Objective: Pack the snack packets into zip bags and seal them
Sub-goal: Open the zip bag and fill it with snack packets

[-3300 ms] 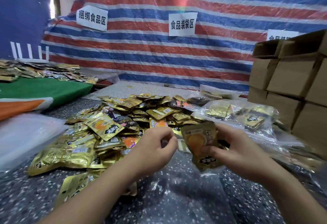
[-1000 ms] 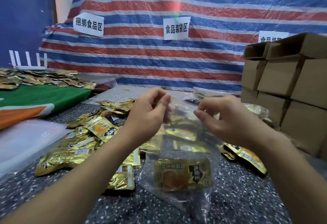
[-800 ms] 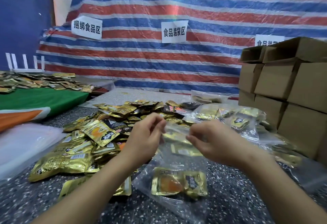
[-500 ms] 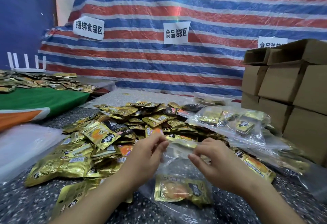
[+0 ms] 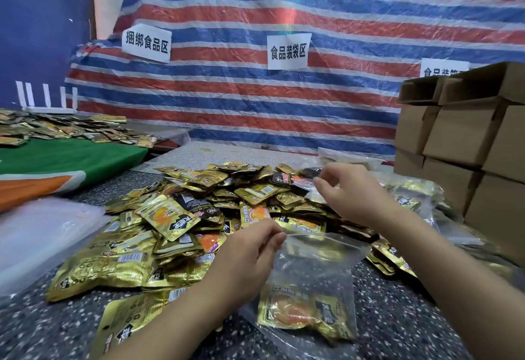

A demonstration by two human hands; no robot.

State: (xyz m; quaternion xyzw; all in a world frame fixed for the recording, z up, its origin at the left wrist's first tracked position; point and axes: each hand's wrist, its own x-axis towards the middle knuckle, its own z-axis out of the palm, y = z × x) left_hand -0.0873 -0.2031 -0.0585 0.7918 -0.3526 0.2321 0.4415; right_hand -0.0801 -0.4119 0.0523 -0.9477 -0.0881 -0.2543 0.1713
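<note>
Since half a second ago the right hand (image 5: 352, 192) has left the bag's top edge and risen away over the heap, while the left hand (image 5: 250, 257) has stayed at the zip strip. Now the left thumb and forefinger pinch the left end of the strip on the clear zip bag (image 5: 315, 268), which lies on the speckled table (image 5: 397, 320) just in front of both hands. Inside it, near the bottom, sits one gold snack packet (image 5: 301, 312) with an orange picture. The right hand hovers up and to the right of the left one, fingers loosely curled with thumb and forefinger close together; whether they hold anything I cannot tell.

Beyond and to the left of the left hand spreads a wide heap of gold snack packets (image 5: 199, 217), some overlapping the bag's upper edge. Further left of that hand lies a stack of empty clear bags (image 5: 42, 237). Past the right hand, filled zip bags (image 5: 412, 197) pile against stacked cardboard boxes (image 5: 466, 143). Far left of both hands, a green cloth (image 5: 71, 155) carries more packets. Behind everything hangs a red, white and blue striped tarp (image 5: 284, 104) with paper signs (image 5: 288, 51).
</note>
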